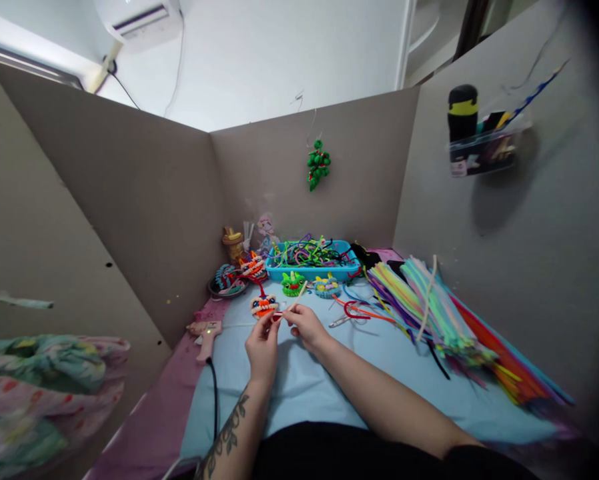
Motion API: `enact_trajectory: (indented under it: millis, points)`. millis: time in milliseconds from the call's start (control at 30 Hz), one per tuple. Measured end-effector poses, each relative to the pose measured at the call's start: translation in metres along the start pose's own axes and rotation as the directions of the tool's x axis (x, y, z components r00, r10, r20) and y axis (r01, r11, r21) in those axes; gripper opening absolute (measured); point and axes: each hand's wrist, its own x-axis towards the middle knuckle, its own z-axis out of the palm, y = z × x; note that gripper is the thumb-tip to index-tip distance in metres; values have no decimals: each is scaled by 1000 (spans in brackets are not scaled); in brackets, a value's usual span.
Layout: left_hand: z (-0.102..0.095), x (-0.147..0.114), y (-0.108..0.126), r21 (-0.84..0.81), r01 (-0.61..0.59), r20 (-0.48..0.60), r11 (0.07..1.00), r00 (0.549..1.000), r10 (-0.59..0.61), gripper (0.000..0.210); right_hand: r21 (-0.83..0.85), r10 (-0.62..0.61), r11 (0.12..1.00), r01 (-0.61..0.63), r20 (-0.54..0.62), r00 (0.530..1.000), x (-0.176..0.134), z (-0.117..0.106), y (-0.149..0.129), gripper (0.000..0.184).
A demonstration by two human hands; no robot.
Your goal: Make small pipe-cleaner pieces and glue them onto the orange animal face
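A small red piece (278,316) is pinched in the fingertips of the left hand (263,341), above the blue cloth (299,393) and just on the near side of the orange toy (262,306). A pale stem (300,293) is seen at the fingertips of the right hand (308,327); whether it is gripped there cannot be told. Steady support by the left and light handling by the right are judged advisable. The red piece is held roughly crosswise; the stem's long axis is slanted away and rightward.
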Motion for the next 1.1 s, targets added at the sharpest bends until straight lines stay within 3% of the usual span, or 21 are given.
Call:
enact_trajectory:
  millis: [300, 567, 767, 1100]
  points:
    - [3, 4, 0, -206, 122, 58, 971, 992, -112, 31, 199, 79, 977, -76, -8, 997, 6, -1, 4, 35]
    - [3, 8, -3, -368, 331, 175, 869, 942, -285, 52, -39, -189, 982, 186, -118, 975, 14, -8, 6, 28]
    - [1, 9, -9, -333, 471, 196, 817, 882, -428, 43, -302, -306, 908, 290, -6, 952, 16, -19, -2, 21]
    - [2, 6, -5, -243, 528, 299, 814, 839, -455, 40, -321, -209, 912, 256, 176, 962, 14, -26, -19, 15]
